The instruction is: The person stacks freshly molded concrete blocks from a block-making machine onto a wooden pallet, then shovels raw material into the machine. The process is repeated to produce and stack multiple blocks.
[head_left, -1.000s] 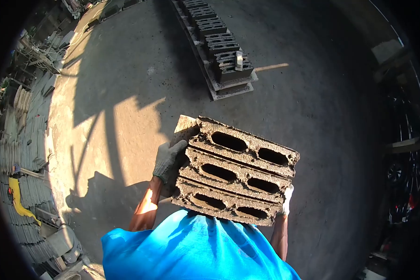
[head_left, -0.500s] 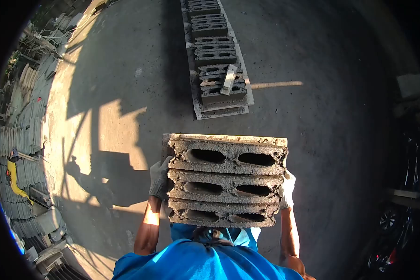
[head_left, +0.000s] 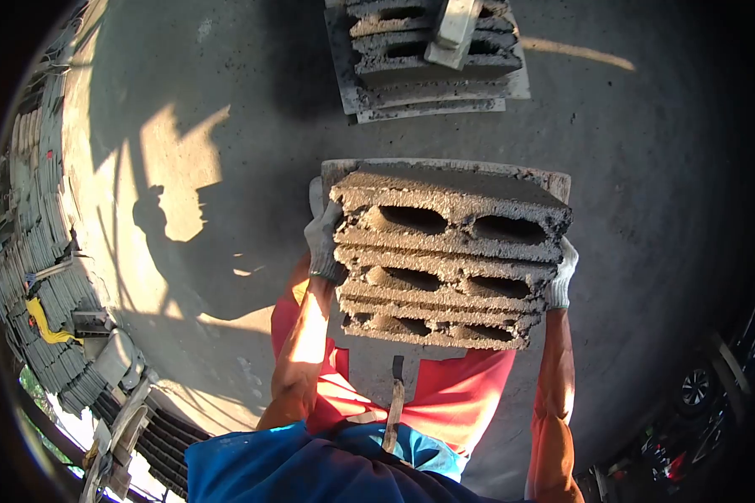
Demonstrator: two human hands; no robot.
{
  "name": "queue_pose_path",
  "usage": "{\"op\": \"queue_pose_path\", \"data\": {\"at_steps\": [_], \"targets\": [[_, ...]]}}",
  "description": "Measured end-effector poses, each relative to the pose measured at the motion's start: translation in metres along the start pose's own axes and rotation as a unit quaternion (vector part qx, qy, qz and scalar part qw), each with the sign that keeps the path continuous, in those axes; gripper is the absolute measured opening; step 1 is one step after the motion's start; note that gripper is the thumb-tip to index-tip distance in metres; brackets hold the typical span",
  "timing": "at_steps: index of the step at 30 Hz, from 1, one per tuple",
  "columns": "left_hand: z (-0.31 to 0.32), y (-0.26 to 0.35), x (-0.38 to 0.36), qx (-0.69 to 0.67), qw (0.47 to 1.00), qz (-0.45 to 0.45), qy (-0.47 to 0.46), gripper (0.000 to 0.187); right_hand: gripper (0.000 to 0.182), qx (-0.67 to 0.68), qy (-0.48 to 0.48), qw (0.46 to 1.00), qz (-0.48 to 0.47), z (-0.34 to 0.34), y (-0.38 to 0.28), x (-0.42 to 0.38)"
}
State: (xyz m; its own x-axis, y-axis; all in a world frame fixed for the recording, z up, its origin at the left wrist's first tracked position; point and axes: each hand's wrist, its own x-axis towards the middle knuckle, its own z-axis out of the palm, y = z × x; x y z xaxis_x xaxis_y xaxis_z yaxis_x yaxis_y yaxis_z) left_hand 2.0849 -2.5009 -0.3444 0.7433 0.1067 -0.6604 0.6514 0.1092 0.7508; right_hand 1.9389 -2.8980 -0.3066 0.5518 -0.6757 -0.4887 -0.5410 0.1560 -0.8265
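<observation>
Three hollow concrete blocks (head_left: 460,228), rough grey with paired oval holes, stand close together on a pale board (head_left: 337,172) in front of my body. My left hand (head_left: 322,241), in a light knitted glove, grips the left side of this load. On the opposite side my right hand (head_left: 564,275), gloved too, holds the right edge. The blocks hide part of the fingers of both hands. Beyond the load, more concrete blocks (head_left: 436,71) rest on stacked boards (head_left: 445,109) on the ground. A pale oblong piece (head_left: 457,33) lies on top of them.
Grey concrete floor (head_left: 243,360) surrounds my legs, with a shadow on the left. Stacks of thin grey slabs (head_left: 44,260) line the left side, with a yellow cloth-like thing (head_left: 49,325) on them. A vehicle wheel (head_left: 695,387) shows at far right.
The row of blocks on the ground now appears much nearer and higher in view. The held load tilts forward and sits higher, and my legs have come into sight beneath it.
</observation>
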Motion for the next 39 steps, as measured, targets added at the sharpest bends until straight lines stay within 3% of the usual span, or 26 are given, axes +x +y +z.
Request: {"op": "queue_pose_path", "data": {"at_steps": [1,3,6,11,16,17,20,23,26,30,31,34,37,39], "targets": [[0.01,-0.008,0.014,-0.019,1.0,-0.003,0.0,0.018,0.031,0.015,0.042,0.999,0.011,0.013,0.011,0.009],[0.006,-0.042,0.054,0.029,0.999,-0.001,-0.022,0.019,0.034,0.012,-0.012,1.0,0.019,0.015,0.06,0.052],[0.019,-0.08,0.108,-0.178,0.977,-0.111,-0.025,0.037,0.037,0.01,0.009,1.0,0.013,0.045,0.091,0.087],[0.037,-0.131,0.176,-0.188,0.974,-0.127,0.011,0.037,0.041,-0.043,-0.004,0.993,0.106,0.069,0.138,0.152],[0.048,-0.181,0.236,-0.136,0.989,-0.044,0.043,0.036,0.036,-0.001,-0.021,1.0,-0.001,0.086,0.206,0.212],[0.048,-0.188,0.248,-0.055,0.993,-0.04,0.097,0.034,0.036,-0.02,-0.031,0.999,-0.014,0.084,0.223,0.23],[0.047,-0.209,0.27,0.046,0.99,-0.033,0.125,0.037,0.037,-0.092,-0.081,0.991,-0.06,0.066,0.296,0.289],[0.051,-0.226,0.285,0.037,0.993,0.038,0.106,0.038,0.037,-0.217,-0.038,0.964,-0.146,0.076,0.304,0.306],[0.055,-0.226,0.288,0.045,0.991,0.07,0.105,0.037,0.032,-0.196,-0.083,0.962,-0.171,0.088,0.308,0.326],[0.06,-0.226,0.291,0.107,0.983,0.084,0.122,0.04,0.03,0.062,-0.201,0.966,-0.153,0.12,0.272,0.316],[0.063,-0.227,0.289,0.088,0.987,0.061,0.123,0.041,0.029,0.054,-0.189,0.969,-0.148,0.124,0.268,0.316],[0.071,-0.22,0.285,0.113,0.982,0.068,0.135,0.041,0.03,-0.131,-0.111,0.981,-0.087,0.129,0.254,0.308],[0.061,-0.232,0.293,0.325,0.922,0.176,0.118,0.042,0.034,-0.291,-0.086,0.952,-0.04,0.126,0.253,0.329],[0.055,-0.237,0.3,0.347,0.912,0.188,0.11,0.045,0.039,-0.425,-0.124,0.887,-0.129,0.118,0.253,0.352]]}}
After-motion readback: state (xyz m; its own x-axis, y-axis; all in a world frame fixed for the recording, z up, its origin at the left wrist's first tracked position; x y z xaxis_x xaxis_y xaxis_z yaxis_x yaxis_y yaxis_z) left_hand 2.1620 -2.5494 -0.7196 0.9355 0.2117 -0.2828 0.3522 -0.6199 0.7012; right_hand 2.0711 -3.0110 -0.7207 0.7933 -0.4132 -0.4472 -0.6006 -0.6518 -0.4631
